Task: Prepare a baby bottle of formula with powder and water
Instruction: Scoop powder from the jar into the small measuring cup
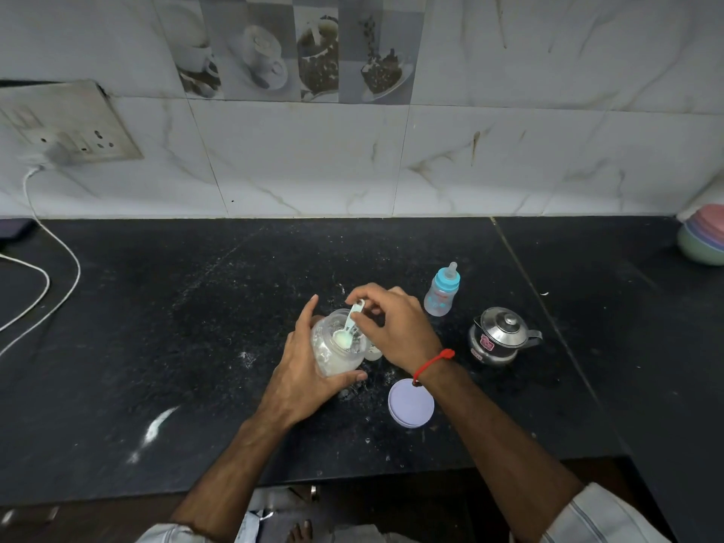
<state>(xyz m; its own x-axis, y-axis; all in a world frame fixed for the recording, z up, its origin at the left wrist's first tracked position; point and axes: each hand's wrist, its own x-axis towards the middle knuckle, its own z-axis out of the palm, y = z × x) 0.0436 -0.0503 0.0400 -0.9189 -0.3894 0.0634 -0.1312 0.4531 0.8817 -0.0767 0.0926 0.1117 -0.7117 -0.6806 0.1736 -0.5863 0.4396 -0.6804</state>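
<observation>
My left hand (303,370) grips a clear jar of white powder (339,352) and tilts it toward the right. My right hand (395,327) pinches the handle of a small pale scoop (348,327), whose bowl sits inside the jar's mouth, heaped with powder. The jar's lilac lid (410,402) lies flat on the black counter, just under my right wrist. A baby bottle (442,291) with a blue collar and clear teat stands upright behind my right hand, capped. A small steel kettle (499,335) with its lid on stands to the right.
Some white powder is spilled on the counter (160,425) at the front left. A white cable (51,276) loops over the counter's left side from a wall socket (66,127). Stacked pastel bowls (703,239) sit at the far right edge. The tiled wall rises behind.
</observation>
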